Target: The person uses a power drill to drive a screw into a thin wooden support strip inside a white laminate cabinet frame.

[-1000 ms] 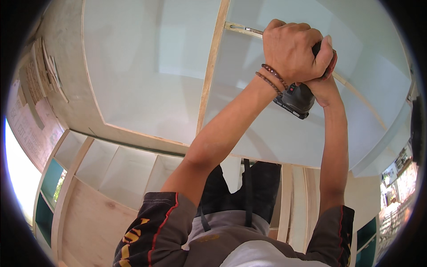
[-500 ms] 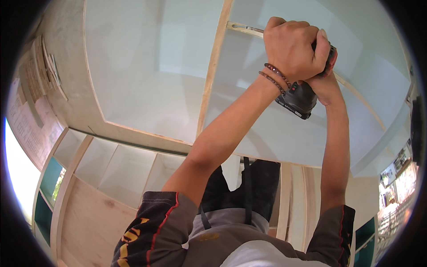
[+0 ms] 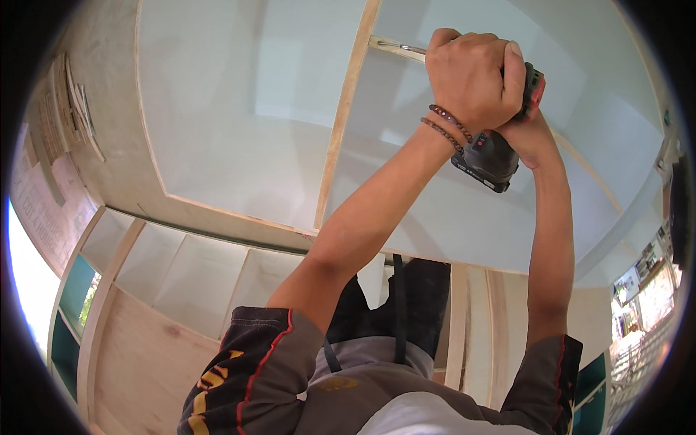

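Note:
A black and red cordless drill (image 3: 487, 163) is held up at the upper right, its battery pack toward me. My left hand (image 3: 470, 80), with two beaded bracelets at the wrist, is closed over the front of its body. Partly hidden behind the drill, my right hand (image 3: 529, 138) is wrapped around the handle. The metal driver bit (image 3: 412, 48) points left, its tip at a hole or recess in a narrow wooden strip (image 3: 391, 43). That strip meets a long wooden edge (image 3: 341, 123) of a pale panelled cabinet. Whether a screw sits at the tip, I cannot tell.
Large pale cabinet panels (image 3: 239, 94) spread in front of me. At lower left stands a shelf unit (image 3: 152, 254) with white and green compartments. Thin wood offcuts (image 3: 65, 109) lean on the far left. Wooden boards (image 3: 475, 326) stand near my legs.
The view has shifted slightly. My left hand and the drill have turned a little, showing more of the drill's rear. Both hands keep their hold, and the bit tip stays at the strip.

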{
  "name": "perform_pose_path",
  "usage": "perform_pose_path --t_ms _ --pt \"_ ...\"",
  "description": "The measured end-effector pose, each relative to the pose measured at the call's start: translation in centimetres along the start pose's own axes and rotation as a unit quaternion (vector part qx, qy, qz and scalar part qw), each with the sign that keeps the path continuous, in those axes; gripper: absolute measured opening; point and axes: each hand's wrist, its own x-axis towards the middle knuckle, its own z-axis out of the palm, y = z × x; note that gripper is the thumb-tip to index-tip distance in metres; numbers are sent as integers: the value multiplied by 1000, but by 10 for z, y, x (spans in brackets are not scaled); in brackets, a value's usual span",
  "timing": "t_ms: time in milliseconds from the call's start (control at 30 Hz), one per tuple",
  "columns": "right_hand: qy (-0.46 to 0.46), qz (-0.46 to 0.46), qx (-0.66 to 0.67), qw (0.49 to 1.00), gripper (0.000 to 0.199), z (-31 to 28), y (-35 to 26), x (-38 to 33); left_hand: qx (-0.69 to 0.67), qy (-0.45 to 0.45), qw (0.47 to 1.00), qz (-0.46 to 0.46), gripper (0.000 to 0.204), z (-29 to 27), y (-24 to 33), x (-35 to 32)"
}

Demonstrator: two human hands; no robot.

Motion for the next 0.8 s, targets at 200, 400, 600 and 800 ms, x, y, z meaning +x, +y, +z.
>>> perform_pose_path --t_ms 200,400,600,800 --pt "10 -30 -2 999 31 5 -3 -3 8 22 1000 -18 37 0 1 -3" --pt "-33 -14 8 999 25 -4 3 6 30 52 997 -46 37 4 5 -3" --pt "-4 -19 3 1000 21 3 -5 -1 27 68 997 -29 36 3 8 -1" --pt "-9 -27 -5 1000 25 -3 -2 1 -3 -11 999 -45 31 -17 16 7"
